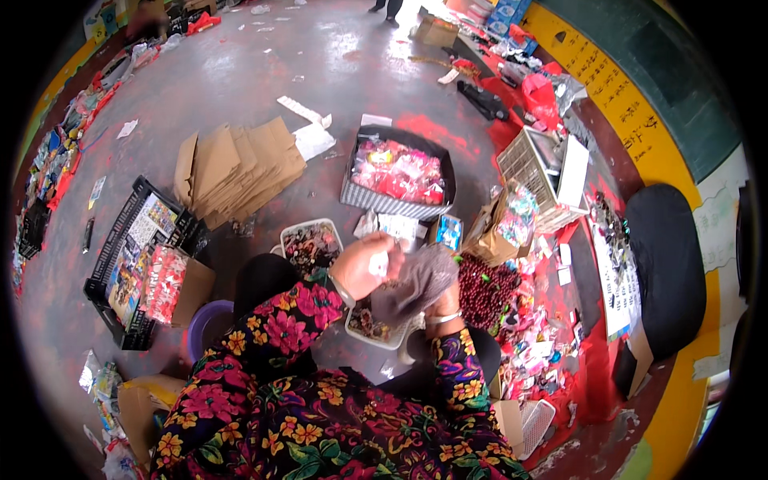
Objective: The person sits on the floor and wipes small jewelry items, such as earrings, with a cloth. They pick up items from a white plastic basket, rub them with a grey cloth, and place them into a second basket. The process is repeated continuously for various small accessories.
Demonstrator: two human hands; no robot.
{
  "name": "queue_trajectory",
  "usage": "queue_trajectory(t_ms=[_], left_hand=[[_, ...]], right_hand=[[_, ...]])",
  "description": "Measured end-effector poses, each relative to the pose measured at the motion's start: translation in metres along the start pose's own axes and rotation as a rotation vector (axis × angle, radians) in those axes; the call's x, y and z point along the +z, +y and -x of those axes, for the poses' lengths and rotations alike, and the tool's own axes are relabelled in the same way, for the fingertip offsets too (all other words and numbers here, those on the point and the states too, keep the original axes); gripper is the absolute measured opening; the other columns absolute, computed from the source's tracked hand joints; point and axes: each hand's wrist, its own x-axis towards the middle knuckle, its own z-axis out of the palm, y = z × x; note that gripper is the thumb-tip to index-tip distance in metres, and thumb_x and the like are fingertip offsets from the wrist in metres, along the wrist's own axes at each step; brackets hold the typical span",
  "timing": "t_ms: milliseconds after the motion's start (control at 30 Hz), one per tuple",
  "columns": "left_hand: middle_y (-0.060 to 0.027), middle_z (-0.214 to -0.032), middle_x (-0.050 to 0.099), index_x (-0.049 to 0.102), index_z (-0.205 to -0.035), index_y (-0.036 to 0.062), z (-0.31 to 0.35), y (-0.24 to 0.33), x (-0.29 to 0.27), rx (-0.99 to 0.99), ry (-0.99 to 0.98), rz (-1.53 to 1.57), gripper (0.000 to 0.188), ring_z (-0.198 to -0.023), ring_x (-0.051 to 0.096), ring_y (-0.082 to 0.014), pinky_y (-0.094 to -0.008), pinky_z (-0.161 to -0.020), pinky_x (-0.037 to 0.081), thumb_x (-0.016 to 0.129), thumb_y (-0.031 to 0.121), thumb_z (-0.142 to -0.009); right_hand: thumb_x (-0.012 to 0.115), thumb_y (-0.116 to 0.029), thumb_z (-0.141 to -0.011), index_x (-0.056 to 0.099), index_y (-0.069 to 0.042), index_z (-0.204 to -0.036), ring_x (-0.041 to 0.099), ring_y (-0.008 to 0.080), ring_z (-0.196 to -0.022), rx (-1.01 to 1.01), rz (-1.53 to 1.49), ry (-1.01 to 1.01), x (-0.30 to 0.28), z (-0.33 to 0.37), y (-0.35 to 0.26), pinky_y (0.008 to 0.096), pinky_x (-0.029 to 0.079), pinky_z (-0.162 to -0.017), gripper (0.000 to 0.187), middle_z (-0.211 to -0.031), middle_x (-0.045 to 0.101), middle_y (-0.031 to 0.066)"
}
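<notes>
In front of my body, my left hand (pixel 360 270) is closed, its fingers pinched around a small white thing (pixel 379 263) that is blurred. To its right, my right hand (pixel 446 303) grips a grey-brown piece of soft cloth (pixel 418 282), which bunches up between the two hands. The fingers of that hand are partly hidden by the cloth. Just below lies a white basket (pixel 389 345) of small mixed trinkets, partly covered by the cloth. Another white basket (pixel 339 230), holding dark and reddish trinkets, stands beyond my left wrist.
Dark red beads (pixel 490 292) are heaped right of my right hand. Ahead stands a woven box (pixel 384 208) of pink packets. Folded cardboard (pixel 240 172), a black crate (pixel 120 330) and a purple tub (pixel 203 340) lie left. A wicker basket (pixel 524 164) and black chair (pixel 668 264) stand right.
</notes>
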Motion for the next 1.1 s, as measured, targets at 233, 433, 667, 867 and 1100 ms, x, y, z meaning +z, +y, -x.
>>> queue_trajectory(t_ms=[233, 433, 667, 867, 1100], left_hand=[[-0.0125, -0.095, 0.056, 0.053, -0.095, 0.0007, 0.001, 0.017, -0.002, 0.089, 0.2, 0.254, 0.024, -0.091, 0.054, -0.0231, -0.0361, -0.084, 0.044, 0.051, 0.022, -0.084], [-0.0113, -0.101, 0.055, 0.052, -0.102, 0.0018, -0.003, 0.006, -0.002, 0.094, 0.239, 0.228, 0.032, -0.099, 0.05, -0.0233, -0.0382, -0.091, 0.037, 0.046, 0.028, -0.086], [-0.0077, -0.106, 0.053, 0.049, -0.108, 0.0044, -0.006, -0.018, 0.003, -0.005, 0.053, 0.228, 0.032, -0.095, 0.051, -0.019, -0.0334, -0.088, 0.038, 0.038, 0.03, -0.09], [-0.0029, -0.086, 0.053, 0.05, -0.106, 0.0051, -0.006, -0.02, -0.017, -0.001, 0.127, 0.14, 0.028, -0.081, 0.052, -0.0161, -0.0314, -0.078, 0.041, 0.043, 0.027, -0.09], [-0.0045, -0.09, 0.053, 0.043, -0.117, 0.0063, -0.001, -0.01, 0.004, -0.033, 0.182, 0.024, 0.036, -0.081, 0.052, -0.017, -0.0346, -0.08, 0.041, 0.046, 0.028, -0.088]], right_hand=[[0.052, -0.011, -0.082, 0.052, -0.001, -0.096, 0.055, 0.0135, -0.069, -0.027, 0.192, -0.179, -0.006, -0.006, -0.014, 0.0248, 0.047, -0.057, 0.017, -0.081, 0.056, 0.0053], [0.051, -0.003, -0.08, 0.048, -0.001, -0.111, 0.052, 0.0187, -0.096, 0.385, -0.731, -0.056, 0.01, -0.005, 0.008, 0.0305, 0.043, -0.085, 0.031, -0.107, 0.053, 0.0083], [0.05, -0.006, -0.083, 0.049, 0.001, -0.109, 0.053, 0.0162, -0.095, -0.166, 0.486, -0.102, 0.01, -0.001, 0.037, 0.0281, 0.043, -0.084, 0.028, -0.107, 0.054, 0.0092], [0.052, -0.004, -0.082, 0.052, 0.002, -0.1, 0.058, 0.0172, -0.075, 0.058, -0.016, 0.036, 0.001, -0.004, 0.019, 0.0262, 0.049, -0.066, 0.02, -0.088, 0.059, 0.0087], [0.053, -0.01, -0.081, 0.055, 0.002, -0.096, 0.058, 0.0166, -0.067, 0.109, -0.025, 0.046, -0.009, -0.004, 0.011, 0.0237, 0.047, -0.058, 0.02, -0.082, 0.06, 0.0083]])
